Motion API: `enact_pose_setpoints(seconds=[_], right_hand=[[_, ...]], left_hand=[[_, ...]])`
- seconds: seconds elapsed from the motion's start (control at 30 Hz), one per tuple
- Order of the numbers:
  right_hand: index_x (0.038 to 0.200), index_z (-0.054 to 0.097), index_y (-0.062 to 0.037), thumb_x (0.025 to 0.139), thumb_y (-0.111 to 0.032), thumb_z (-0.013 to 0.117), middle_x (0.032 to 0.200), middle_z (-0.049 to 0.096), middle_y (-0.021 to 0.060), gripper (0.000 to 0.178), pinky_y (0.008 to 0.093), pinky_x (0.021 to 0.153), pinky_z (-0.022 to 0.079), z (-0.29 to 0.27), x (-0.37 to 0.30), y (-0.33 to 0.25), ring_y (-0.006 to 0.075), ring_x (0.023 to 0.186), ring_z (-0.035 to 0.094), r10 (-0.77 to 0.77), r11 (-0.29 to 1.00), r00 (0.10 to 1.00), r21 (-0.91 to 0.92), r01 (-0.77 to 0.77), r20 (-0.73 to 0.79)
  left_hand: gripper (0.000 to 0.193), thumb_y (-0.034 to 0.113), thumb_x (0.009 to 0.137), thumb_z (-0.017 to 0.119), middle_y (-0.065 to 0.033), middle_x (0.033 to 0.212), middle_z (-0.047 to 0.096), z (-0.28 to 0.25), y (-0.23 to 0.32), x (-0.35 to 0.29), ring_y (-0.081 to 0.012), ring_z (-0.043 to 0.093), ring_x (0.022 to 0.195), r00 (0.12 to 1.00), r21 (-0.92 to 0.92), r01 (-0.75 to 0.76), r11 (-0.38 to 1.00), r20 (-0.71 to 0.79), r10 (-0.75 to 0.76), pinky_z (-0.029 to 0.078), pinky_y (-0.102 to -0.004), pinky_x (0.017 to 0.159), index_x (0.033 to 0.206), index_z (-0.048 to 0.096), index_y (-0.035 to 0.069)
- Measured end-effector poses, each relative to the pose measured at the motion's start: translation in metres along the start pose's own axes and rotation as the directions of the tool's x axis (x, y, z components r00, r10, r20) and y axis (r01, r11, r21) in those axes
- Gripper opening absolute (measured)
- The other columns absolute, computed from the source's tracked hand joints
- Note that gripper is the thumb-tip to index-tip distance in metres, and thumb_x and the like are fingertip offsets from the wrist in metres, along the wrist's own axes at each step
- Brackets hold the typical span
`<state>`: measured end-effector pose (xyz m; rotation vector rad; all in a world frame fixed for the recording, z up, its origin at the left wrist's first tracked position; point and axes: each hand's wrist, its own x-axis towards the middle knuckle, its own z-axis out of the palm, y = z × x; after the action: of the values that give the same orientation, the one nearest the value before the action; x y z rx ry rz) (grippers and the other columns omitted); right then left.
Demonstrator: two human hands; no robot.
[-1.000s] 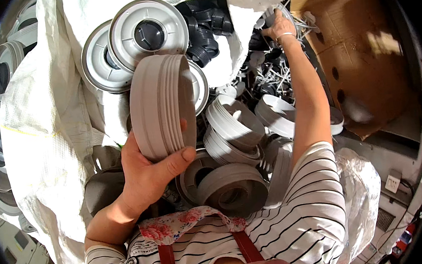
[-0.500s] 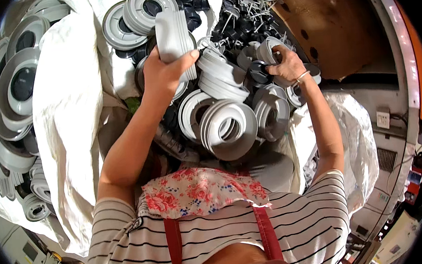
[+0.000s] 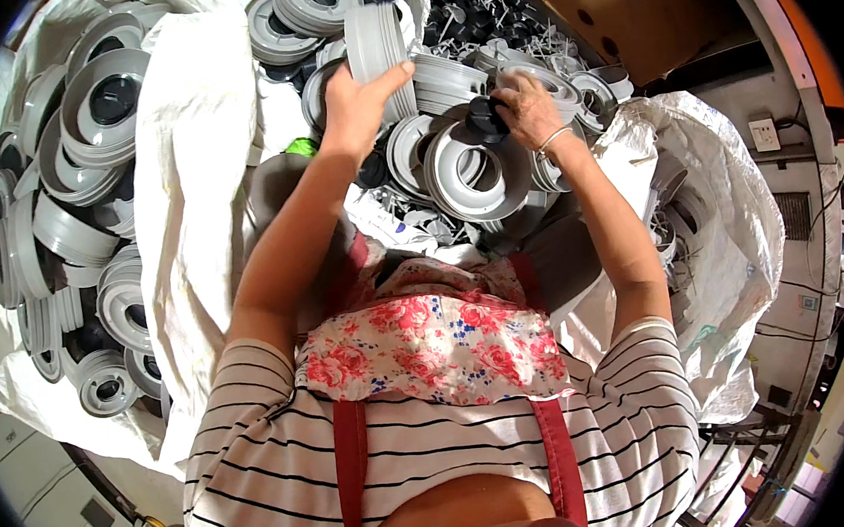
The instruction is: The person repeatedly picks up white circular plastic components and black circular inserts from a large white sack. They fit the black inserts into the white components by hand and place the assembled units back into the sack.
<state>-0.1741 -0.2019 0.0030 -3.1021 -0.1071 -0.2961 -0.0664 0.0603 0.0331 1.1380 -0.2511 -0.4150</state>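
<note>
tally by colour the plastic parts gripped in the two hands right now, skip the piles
Grey: 1, the ribbed ring in the left hand
Black: 1, the plastic cap at the fingers of the slightly blurred right hand
Total: 2

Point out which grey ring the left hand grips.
The ribbed ring standing on edge, outer wall toward the camera. It alone is in the left hand; those in the white bag lie untouched.
</note>
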Motion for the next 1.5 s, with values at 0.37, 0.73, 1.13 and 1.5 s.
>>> enact_pose_setpoints(seconds=[0.37, 0.73, 1.13, 1.5], right_hand=[[0.089, 0.063, 0.0011, 0.084, -0.011, 0.063, 0.079, 0.061, 0.0180, 0.013, 0.0366, 0.066, 0.048, -0.043, 0.019, -0.108, 0.0332, 0.073, 0.061, 0.196, 0.893, 0.863, 0.448, 0.039, -0.465], [0.119, 0.046, 0.0033, 0.061, -0.021, 0.080, 0.105, 0.051, 0.0199, 0.072, 0.0377, 0.084, 0.048, -0.081, 0.008, -0.127, 0.0371, 0.098, 0.055, -0.051, 0.801, 0.999, 0.597, 0.037, 0.007], [0.125, 0.039, 0.0000, 0.059, -0.008, 0.078, 0.114, 0.046, 0.0154, 0.077, 0.0385, 0.086, 0.049, -0.076, -0.004, -0.125, 0.0343, 0.106, 0.048, -0.426, 0.836, 0.894, 0.316, 0.448, -0.139], [0.116, 0.056, -0.0034, 0.071, -0.017, 0.072, 0.087, 0.061, 0.0165, 0.049, 0.0347, 0.062, 0.052, -0.079, -0.003, -0.137, 0.0277, 0.070, 0.063, 0.015, 0.593, 1.000, 0.806, -0.002, -0.009]], left_hand=[[0.041, 0.022, 0.094, 0.048, -0.0167, 0.110, 0.062, -0.006, 0.019, -0.074, -0.0209, 0.061, 0.102, 0.957, -0.159, 0.233, 0.959, 0.213, -0.197, 0.047, -0.0330, 0.093, 0.118, 0.051, -0.011], [0.034, 0.018, 0.088, 0.053, -0.0171, 0.107, 0.063, -0.016, 0.041, -0.088, -0.0239, 0.063, 0.094, 0.897, 0.234, -0.155, 0.960, 0.440, 0.038, 0.048, -0.0329, 0.083, 0.118, 0.053, 0.002], [0.040, 0.024, 0.091, 0.049, -0.0128, 0.111, 0.060, -0.010, 0.044, -0.097, -0.0189, 0.061, 0.093, 0.877, -0.020, 0.339, 0.941, 0.368, -0.308, 0.050, -0.0348, 0.078, 0.120, 0.050, -0.002], [0.044, 0.017, 0.083, 0.064, -0.0063, 0.091, 0.063, 0.002, 0.039, -0.112, -0.0150, 0.061, 0.082, 0.948, 0.136, 0.254, 0.958, 0.164, -0.274, 0.051, -0.0291, 0.073, 0.120, 0.050, -0.002]])
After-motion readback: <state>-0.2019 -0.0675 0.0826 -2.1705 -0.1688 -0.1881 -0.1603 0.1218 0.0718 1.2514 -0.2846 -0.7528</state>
